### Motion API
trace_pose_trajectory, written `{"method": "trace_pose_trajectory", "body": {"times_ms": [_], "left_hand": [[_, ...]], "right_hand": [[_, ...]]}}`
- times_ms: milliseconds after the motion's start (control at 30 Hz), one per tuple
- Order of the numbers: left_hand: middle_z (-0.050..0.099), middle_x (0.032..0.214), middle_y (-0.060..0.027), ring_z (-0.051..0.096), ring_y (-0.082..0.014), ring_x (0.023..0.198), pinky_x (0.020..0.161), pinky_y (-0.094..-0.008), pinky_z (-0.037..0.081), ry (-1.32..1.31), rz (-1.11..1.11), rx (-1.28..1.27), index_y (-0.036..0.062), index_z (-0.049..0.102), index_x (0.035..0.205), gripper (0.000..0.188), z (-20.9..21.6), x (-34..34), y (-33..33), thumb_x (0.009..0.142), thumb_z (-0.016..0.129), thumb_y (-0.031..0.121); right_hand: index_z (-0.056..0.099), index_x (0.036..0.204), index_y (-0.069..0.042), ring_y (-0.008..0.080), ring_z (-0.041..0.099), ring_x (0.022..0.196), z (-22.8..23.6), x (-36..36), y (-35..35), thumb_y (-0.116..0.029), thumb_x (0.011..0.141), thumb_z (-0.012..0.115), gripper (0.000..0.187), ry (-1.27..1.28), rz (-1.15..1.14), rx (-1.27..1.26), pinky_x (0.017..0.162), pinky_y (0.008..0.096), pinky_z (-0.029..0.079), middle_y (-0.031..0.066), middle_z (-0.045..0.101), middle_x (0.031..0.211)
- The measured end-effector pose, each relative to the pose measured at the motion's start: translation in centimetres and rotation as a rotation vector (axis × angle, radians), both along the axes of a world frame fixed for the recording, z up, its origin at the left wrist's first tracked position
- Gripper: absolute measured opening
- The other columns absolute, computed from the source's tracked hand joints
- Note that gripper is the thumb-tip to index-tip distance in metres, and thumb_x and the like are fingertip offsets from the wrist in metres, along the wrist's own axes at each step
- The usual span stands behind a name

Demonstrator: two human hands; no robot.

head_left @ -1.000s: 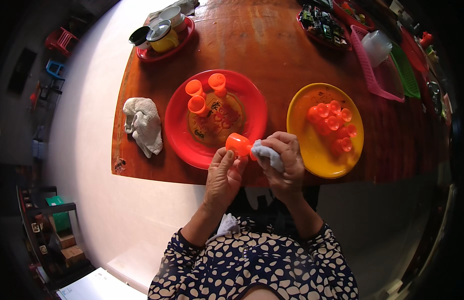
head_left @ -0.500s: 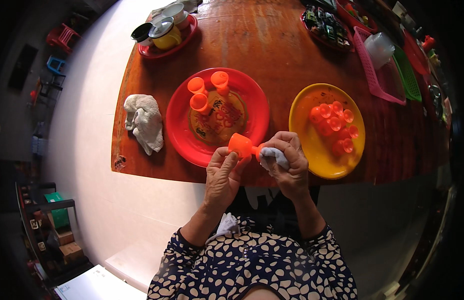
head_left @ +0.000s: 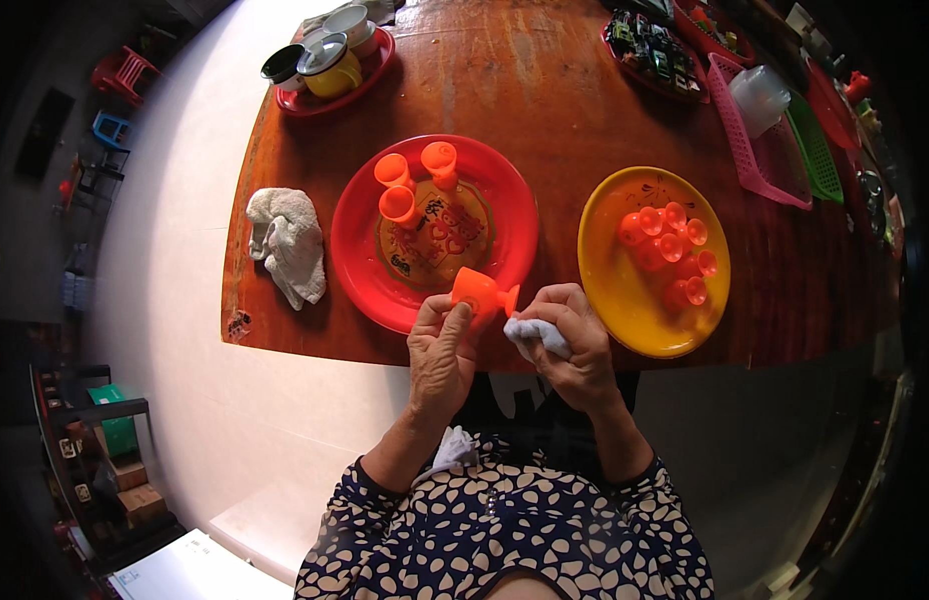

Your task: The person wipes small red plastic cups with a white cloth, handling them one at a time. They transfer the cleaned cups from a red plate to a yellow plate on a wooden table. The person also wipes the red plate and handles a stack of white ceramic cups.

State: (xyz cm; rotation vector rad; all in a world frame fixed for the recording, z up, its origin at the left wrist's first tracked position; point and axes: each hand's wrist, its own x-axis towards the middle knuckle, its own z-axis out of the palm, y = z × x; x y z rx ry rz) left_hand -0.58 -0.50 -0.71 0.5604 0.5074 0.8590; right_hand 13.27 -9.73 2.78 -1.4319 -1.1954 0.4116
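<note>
My left hand (head_left: 442, 345) pinches the bowl of a small orange stemmed cup (head_left: 474, 288), which lies on its side in the air over the near edge of the red plate (head_left: 360, 290). Its foot points right, toward my right hand (head_left: 579, 345). That hand is closed on a bunched pale cloth (head_left: 538, 338), just beside the foot. On the red plate three orange cups (head_left: 400, 206) stand upright with their mouths up. Several more orange cups (head_left: 670, 247) sit upside down on the yellow plate (head_left: 655, 340) at the right, their feet showing.
A crumpled white towel (head_left: 290, 245) lies left of the red plate. At the far left, a red tray (head_left: 375, 75) carries a yellow lidded mug (head_left: 332, 72) and other cups. Pink (head_left: 760, 185) and green baskets (head_left: 818, 160) stand at the far right. The table's near edge runs below my hands.
My right hand with the cloth has drawn slightly down and left, off the cup's foot, which now shows bare. The cup has shifted a little left in my left hand.
</note>
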Motion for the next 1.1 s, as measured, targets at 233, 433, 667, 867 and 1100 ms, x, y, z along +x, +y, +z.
{"method": "trace_pose_trajectory", "body": {"times_ms": [233, 433, 667, 867, 1100], "left_hand": [[0.063, 0.109, -0.0089, 0.061, -0.0171, 0.105, 0.097, -0.0332, 0.050, 0.044, 0.008, 0.060, 0.0050, 0.057, 0.100, 0.006, 0.5, 0.5, -0.7, 0.094, 0.057, 0.004], [0.063, 0.107, -0.0102, 0.062, -0.0185, 0.104, 0.096, -0.0338, 0.050, 0.046, 0.050, 0.036, 0.0038, 0.057, 0.100, 0.006, 0.1, 0.2, -0.4, 0.094, 0.057, 0.003], [0.064, 0.107, -0.0109, 0.063, -0.0182, 0.098, 0.089, -0.0329, 0.053, 0.070, -0.022, -0.064, 0.0036, 0.057, 0.101, 0.007, 0.0, 0.6, -0.8, 0.095, 0.057, 0.007], [0.064, 0.106, -0.0105, 0.063, -0.0184, 0.099, 0.089, -0.0329, 0.053, -0.019, -0.044, -0.131, 0.0042, 0.057, 0.098, 0.004, 1.5, 0.5, -0.4, 0.095, 0.058, 0.007], [0.060, 0.112, -0.0129, 0.064, -0.0245, 0.101, 0.086, -0.0398, 0.057, 0.090, -0.043, -0.059, 0.0086, 0.051, 0.114, 0.023, 0.5, 0.4, -0.6, 0.092, 0.059, 0.006]], "right_hand": [[0.064, 0.107, -0.004, 0.0307, 0.055, 0.092, -0.6, -1.3, 1.4, 0.004, 0.062, 0.075, 0.047, -0.434, -0.221, 0.031, 0.073, 0.0373, 0.050, 0.0145, 0.050, 0.106], [0.063, 0.103, -0.003, 0.0296, 0.056, 0.092, -1.3, -1.9, 0.3, 0.003, 0.062, 0.075, 0.043, -0.471, -0.114, -0.065, 0.072, 0.0366, 0.052, 0.0138, 0.051, 0.102], [0.064, 0.106, -0.004, 0.0304, 0.056, 0.094, -0.3, -2.3, 1.0, -0.003, 0.063, 0.077, 0.044, -0.504, -0.238, 0.112, 0.073, 0.0389, 0.052, 0.0133, 0.053, 0.103], [0.066, 0.108, -0.004, 0.0317, 0.055, 0.097, -2.2, -2.7, 0.2, 0.001, 0.066, 0.075, 0.043, -0.498, -0.265, 0.112, 0.076, 0.0380, 0.052, 0.0170, 0.051, 0.112], [0.061, 0.106, -0.004, 0.0327, 0.059, 0.091, -2.8, -1.8, 1.3, 0.001, 0.070, 0.071, 0.038, -0.295, -0.293, 0.205, 0.077, 0.0392, 0.051, 0.0164, 0.060, 0.104]]}}
